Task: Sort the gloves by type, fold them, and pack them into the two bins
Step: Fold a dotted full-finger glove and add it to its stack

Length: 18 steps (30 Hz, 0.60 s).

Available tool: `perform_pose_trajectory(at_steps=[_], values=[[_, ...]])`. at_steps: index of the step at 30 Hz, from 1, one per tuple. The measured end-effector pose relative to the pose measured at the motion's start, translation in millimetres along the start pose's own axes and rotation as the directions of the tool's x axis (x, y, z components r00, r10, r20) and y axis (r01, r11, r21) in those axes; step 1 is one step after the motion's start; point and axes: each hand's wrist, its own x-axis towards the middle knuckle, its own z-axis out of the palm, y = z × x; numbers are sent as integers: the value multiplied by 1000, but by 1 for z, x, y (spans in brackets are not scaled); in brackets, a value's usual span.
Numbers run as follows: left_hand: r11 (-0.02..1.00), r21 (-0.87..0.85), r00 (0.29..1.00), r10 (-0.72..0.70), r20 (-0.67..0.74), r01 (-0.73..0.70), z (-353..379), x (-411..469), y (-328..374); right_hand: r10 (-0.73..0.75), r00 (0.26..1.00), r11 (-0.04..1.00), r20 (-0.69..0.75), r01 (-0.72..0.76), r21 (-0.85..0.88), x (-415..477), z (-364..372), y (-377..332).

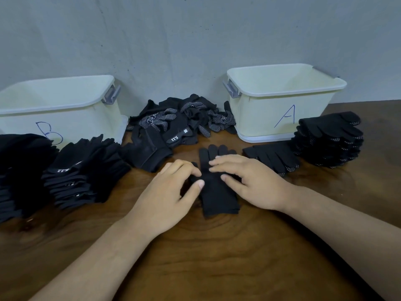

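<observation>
The glove (219,198) I am working lies flat on the wooden surface (217,268) at the near centre, fingers pointing far and cuff near, between the two sorted stacks. I judge it very light and limp, a soft knit that will crease wherever it is pressed and slide a little on the smooth wood, so it wants pinning on one side while the other is turned over. The cuff and the finger ends look like the best places to take hold for a fold. My left hand (171,192) has bent fingers and thumb pinching the glove's left edge. My right hand (247,181) lies with fingers nearly straight, pressing across the base of the glove's fingers. The glove is plain black on this face, matte, with five fingers spread slightly and no dots showing.
</observation>
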Motion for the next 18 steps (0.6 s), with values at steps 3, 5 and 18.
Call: perform_pose_trajectory(at_steps=[3, 5, 18], values=[[999, -28, 999, 40, -20, -41, -3, 0, -3, -46, 996, 997, -82, 51, 55, -19, -3, 0], [996, -49, 997, 78, 13, -77, -5, -2, -5, -53, 993, 990, -105, 66, 124, -28, -7, -1], [983, -20, 972, 185, 142, -184, -4, -3, -10, -291, 956, 931, 32, 291, -218, -33, -11, -20]])
